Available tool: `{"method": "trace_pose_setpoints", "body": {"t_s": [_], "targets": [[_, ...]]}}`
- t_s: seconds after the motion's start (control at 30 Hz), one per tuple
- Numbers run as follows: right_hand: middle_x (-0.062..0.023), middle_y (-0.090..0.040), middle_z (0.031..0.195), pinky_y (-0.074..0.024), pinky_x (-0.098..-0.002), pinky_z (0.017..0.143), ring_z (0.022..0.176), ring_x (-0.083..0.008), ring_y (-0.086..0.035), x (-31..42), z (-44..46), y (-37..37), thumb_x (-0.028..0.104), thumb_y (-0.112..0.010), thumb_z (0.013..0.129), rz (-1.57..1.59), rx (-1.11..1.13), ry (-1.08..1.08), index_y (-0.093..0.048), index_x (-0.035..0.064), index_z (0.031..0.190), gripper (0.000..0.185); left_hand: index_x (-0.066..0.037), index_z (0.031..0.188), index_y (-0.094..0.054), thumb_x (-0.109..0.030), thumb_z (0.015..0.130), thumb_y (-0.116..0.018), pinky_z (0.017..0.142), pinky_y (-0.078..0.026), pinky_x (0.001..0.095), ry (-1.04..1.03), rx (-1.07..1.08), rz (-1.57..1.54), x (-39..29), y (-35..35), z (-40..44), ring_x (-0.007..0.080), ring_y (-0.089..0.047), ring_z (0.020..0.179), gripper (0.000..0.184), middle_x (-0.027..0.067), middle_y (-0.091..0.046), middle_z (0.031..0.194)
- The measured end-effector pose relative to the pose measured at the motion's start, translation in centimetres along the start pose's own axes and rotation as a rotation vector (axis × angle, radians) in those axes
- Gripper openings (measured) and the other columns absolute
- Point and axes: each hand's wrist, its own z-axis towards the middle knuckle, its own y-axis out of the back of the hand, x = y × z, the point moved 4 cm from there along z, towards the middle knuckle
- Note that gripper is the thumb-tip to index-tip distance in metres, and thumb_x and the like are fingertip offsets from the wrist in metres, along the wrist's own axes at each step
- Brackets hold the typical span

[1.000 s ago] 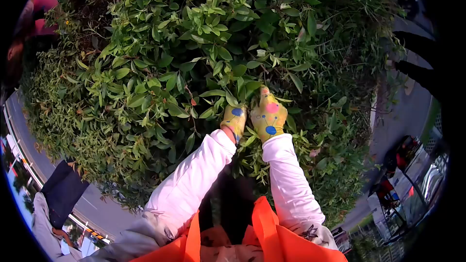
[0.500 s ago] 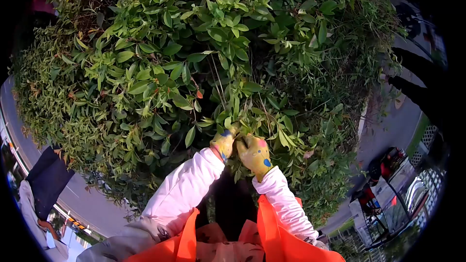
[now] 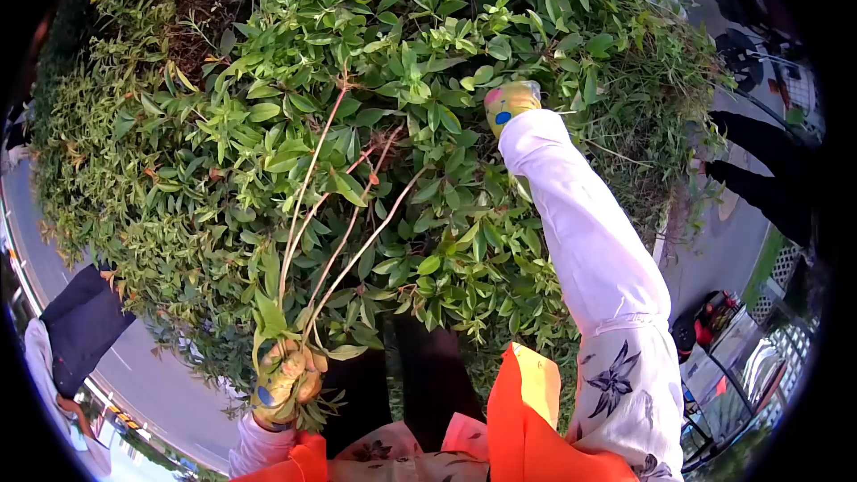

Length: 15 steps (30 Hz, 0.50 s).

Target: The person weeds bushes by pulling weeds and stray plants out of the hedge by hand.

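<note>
My left hand [image 3: 286,382], in a yellow patterned glove, is at the lower left with its fingers wrapped round a small bunch of stems [image 3: 308,241]. The long thin stems point up and have reddish roots at their tips, with green leaves near my fist. My right hand [image 3: 512,105], gloved the same way, reaches out to the upper right over the leafy hedge [image 3: 402,89]. Its fingers are hidden among the leaves and behind the glove's back.
Grey road [image 3: 152,384] curves past the hedge at the left, where a person in dark trousers [image 3: 87,330] stands. Another person's dark legs [image 3: 759,156] show at the right. A loaded cart [image 3: 723,348] stands at the lower right.
My hands have parted from the middle. The left moved down and left and now holds the rooted stems; the right moved up and right over the hedge.
</note>
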Motion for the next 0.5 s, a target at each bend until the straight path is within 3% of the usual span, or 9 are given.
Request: {"method": "trace_pose_setpoints", "body": {"t_s": [0.03,0.1,0.17,0.3,0.33,0.4,0.43,0.5], "targets": [[-0.0149,-0.068,0.087,-0.0518,-0.0388,0.069,0.078,-0.0318,-0.065,0.1,0.6,-2.1,0.018,-0.054,0.081,-0.001,0.007,0.005,-0.068,0.007,0.09,0.02,0.005,0.092,-0.051,-0.037,0.093,-0.047,0.036,-0.035,0.0277,-0.054,0.042,0.081,-0.5,1.9,-1.5,0.0205,-0.049,0.045,0.042,0.0229,-0.059,0.08],[-0.0155,-0.067,0.085,-0.0521,-0.0396,0.07,0.079,-0.0316,-0.066,-1.8,1.4,-5.4,0.018,-0.054,0.082,0.557,-0.277,-0.413,-0.068,0.0053,0.088,0.019,0.003,0.091,-0.052,-0.034,0.094,-0.045,0.037,-0.036,0.0278,-0.174,0.022,-0.228,-1.4,2.6,-4.1,0.0205,-0.05,0.047,0.037,0.0215,-0.059,0.076],[-0.016,-0.067,0.086,-0.0518,-0.0407,0.07,0.082,-0.0337,-0.065,-1.1,1.1,-8.0,0.02,-0.053,0.084,0.266,-0.099,-0.18,-0.067,0.0044,0.09,0.022,0.002,0.092,-0.052,-0.032,0.094,-0.048,0.038,-0.035,0.0266,-0.216,-0.021,-0.249,-2.0,2.5,-5.6,0.0192,-0.049,0.046,0.034,0.0196,-0.058,0.074],[-0.0169,-0.064,0.105,-0.0471,-0.0407,0.086,0.1,-0.0349,-0.06,-1.4,-0.5,-11.7,0.03,-0.057,0.083,0.641,-0.167,-0.417,-0.065,0.006,0.106,0.034,-0.001,0.093,-0.052,-0.029,0.092,-0.054,0.038,-0.033,0.0243,-0.194,-0.072,-0.144,-3.3,0.5,-4.6,0.0165,-0.047,0.044,0.028,0.0157,-0.056,0.069],[-0.0199,-0.062,0.109,-0.0449,-0.0409,0.09,0.104,-0.0359,-0.058,-2.3,0.7,-13.3,0.032,-0.056,0.083,0.714,-0.041,-0.455,-0.064,0.0059,0.11,0.038,-0.002,0.093,-0.052,-0.028,0.091,-0.055,0.038,-0.033,0.0237,-0.148,-0.09,-0.125,-3.2,-0.2,-3.6,0.0158,-0.046,0.043,0.026,0.0148,-0.056,0.068],[-0.0184,-0.063,0.108,-0.0464,-0.0403,0.088,0.101,-0.0352,-0.059,-1.9,0.5,-11.8,0.027,-0.055,0.083,0.669,-0.041,-0.501,-0.065,0.0062,0.106,0.033,-0.003,0.094,-0.052,-0.026,0.091,-0.058,0.038,-0.032,0.0226,-0.015,-0.157,-0.132,-2.1,-1.6,-1.4,0.0145,-0.045,0.042,0.024,0.0128,-0.055,0.066],[-0.0169,-0.064,0.107,-0.0478,-0.0397,0.086,0.098,-0.0345,-0.061,-1.8,0.6,-10.9,0.023,-0.054,0.082,0.628,-0.049,-0.548,-0.067,0.0065,0.101,0.029,-0.004,0.099,-0.052,-0.023,0.09,-0.059,0.039,-0.033,0.0209,-0.13,-0.315,0.024,-2.1,-3.6,0.1,0.0142,-0.047,0.045,0.022,0.0139,-0.057,0.075],[-0.0227,-0.064,0.1,-0.0485,-0.0408,0.082,0.092,-0.0353,-0.062,-1.3,0.0,-9.1,0.025,-0.055,0.081,0.892,-0.24,-0.663,-0.067,0.0042,0.098,0.029,-0.004,0.103,-0.049,-0.019,0.088,-0.062,0.047,-0.043,0.0216,-0.06,-0.21,0.108,-0.7,-4.1,2.3,0.0169,-0.052,0.052,0.025,0.0155,-0.059,0.086]]}}
